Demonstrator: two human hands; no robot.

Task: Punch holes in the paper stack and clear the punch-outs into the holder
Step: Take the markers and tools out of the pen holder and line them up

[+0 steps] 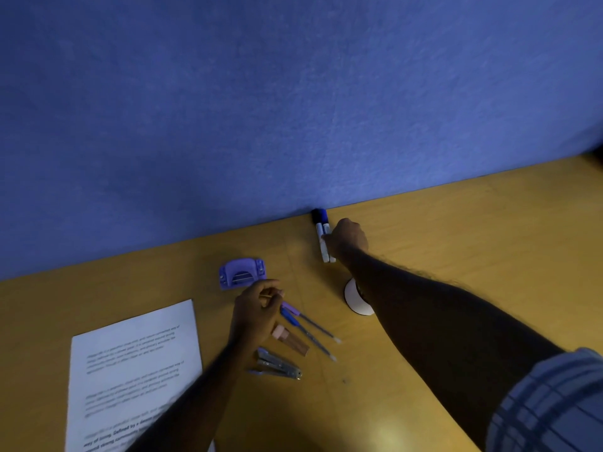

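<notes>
Blue felt wall (261, 109) stands behind the wooden desk (456, 239). The right hand (347, 236) reaches far forward, its fingers curled down onto two markers (324, 238) that lie side by side near the wall; if they really grip them, I cannot tell. The left hand (256, 309) is loosely half open above the pens (310, 331), fingertips touching a purple one, with a thin stick between the fingers. The purple hole punch (241, 273) sits just beyond this hand. The paper stack (130, 363) lies to its left, apart. The white holder (354, 296) is partly hidden under the right forearm.
</notes>
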